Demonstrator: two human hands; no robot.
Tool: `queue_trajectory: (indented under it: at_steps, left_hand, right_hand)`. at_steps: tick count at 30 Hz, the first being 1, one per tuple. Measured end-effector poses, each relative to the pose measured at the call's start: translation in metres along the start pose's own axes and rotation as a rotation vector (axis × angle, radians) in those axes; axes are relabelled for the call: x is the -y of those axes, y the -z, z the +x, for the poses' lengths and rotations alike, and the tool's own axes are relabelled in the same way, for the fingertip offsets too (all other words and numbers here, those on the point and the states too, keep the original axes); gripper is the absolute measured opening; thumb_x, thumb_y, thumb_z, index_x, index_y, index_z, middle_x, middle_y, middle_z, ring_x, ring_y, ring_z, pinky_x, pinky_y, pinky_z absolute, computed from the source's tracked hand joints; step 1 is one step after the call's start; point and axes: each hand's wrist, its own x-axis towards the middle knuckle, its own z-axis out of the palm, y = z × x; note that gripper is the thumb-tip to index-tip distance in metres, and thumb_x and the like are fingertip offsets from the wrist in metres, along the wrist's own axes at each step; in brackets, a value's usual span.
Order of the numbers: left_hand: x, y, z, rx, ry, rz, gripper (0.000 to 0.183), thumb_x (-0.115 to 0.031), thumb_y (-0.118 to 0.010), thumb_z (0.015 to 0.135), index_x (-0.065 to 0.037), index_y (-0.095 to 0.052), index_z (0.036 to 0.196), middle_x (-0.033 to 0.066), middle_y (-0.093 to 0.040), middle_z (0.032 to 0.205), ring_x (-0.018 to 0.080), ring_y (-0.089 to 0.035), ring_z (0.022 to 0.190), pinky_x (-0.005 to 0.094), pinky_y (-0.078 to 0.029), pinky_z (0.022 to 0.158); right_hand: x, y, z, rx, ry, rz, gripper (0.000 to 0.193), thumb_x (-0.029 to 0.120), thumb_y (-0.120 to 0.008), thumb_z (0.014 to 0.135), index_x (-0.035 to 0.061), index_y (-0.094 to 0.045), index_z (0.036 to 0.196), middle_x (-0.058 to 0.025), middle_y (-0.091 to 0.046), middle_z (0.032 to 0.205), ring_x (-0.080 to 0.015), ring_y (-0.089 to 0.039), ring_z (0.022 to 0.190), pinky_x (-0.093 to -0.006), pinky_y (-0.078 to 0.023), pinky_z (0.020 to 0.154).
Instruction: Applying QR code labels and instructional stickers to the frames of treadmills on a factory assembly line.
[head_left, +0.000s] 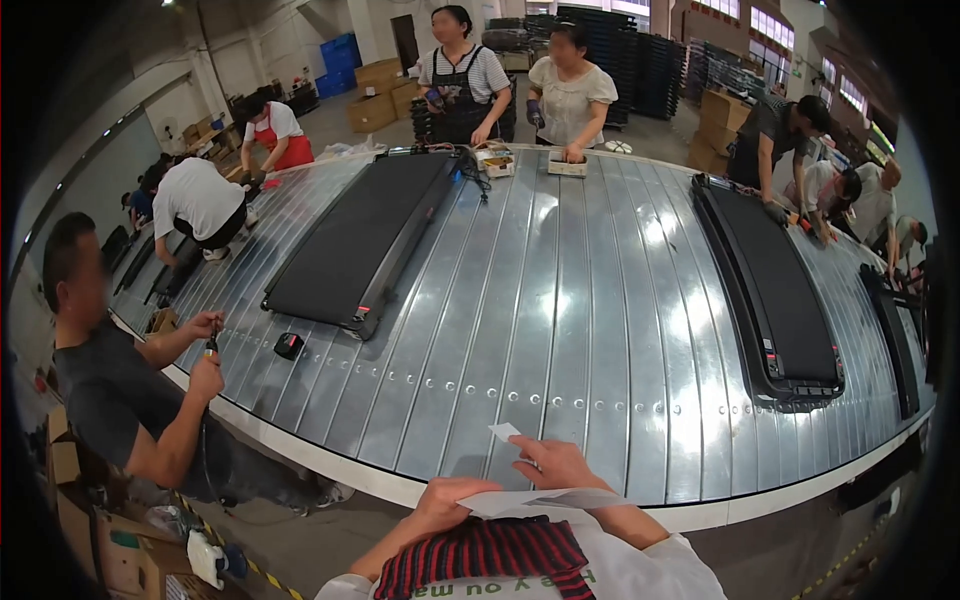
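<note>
My left hand is closed on the edge of a translucent white sheet that looks like label backing. The sheet stretches to the right across my right wrist. My right hand reaches over the near edge of the metal slat table. A small white label is at its index fingertip, just above the slats. The thumb sits a little apart from that finger. Below my hands, a red-and-black striped cloth lies against my white clothing.
A black walking treadmill lies at left centre, a second treadmill at right. A small black block sits near a person holding a screwdriver-like tool. Two people stand across the table beside parts boxes; several others work at both ends.
</note>
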Motion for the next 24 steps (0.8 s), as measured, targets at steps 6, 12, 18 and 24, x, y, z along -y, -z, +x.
queue_trajectory:
  at_steps: [6, 12, 18, 24]
  left_hand:
    - [0.041, 0.06, -0.043, -0.022, 0.015, -0.057, 0.025, 0.003, -0.057, 0.067, -0.006, -0.062, 0.09, 0.0083, -0.063, 0.082, 0.0219, -0.061, 0.075, 0.0277, -0.047, 0.065]
    - [0.077, 0.138, -0.077, 0.042, 0.008, -0.085, 0.027, 0.001, -0.057, 0.068, -0.008, -0.061, 0.093, 0.0078, -0.063, 0.085, 0.0225, -0.061, 0.078, 0.0281, -0.048, 0.067]
    - [0.101, 0.182, -0.09, 0.118, -0.036, -0.13, 0.027, -0.002, -0.057, 0.069, -0.009, -0.06, 0.095, 0.0095, -0.062, 0.085, 0.0264, -0.06, 0.077, 0.0295, -0.048, 0.066]
    - [0.1, 0.185, -0.087, 0.158, -0.071, -0.15, 0.026, -0.002, -0.056, 0.071, -0.008, -0.059, 0.096, 0.0102, -0.062, 0.085, 0.0265, -0.06, 0.076, 0.03, -0.047, 0.065]
  right_hand:
    - [0.038, -0.056, 0.041, 0.027, -0.084, 0.039, 0.027, 0.019, -0.058, 0.076, 0.0085, -0.055, 0.1, -0.0071, -0.06, 0.072, -0.0251, -0.058, 0.064, -0.0344, -0.046, 0.056]
    - [0.093, -0.125, 0.092, -0.06, -0.059, -0.011, 0.024, 0.018, -0.06, 0.073, 0.0087, -0.058, 0.095, -0.0069, -0.059, 0.068, -0.0235, -0.058, 0.061, -0.0342, -0.046, 0.053]
    - [0.129, -0.153, 0.125, -0.122, 0.001, -0.038, 0.023, 0.016, -0.06, 0.072, 0.008, -0.056, 0.093, -0.0086, -0.059, 0.068, -0.0262, -0.058, 0.061, -0.0357, -0.045, 0.052]
    - [0.134, -0.156, 0.128, -0.163, 0.005, -0.07, 0.021, 0.015, -0.061, 0.071, 0.0076, -0.057, 0.091, -0.0093, -0.059, 0.069, -0.0269, -0.057, 0.062, -0.0358, -0.045, 0.053]
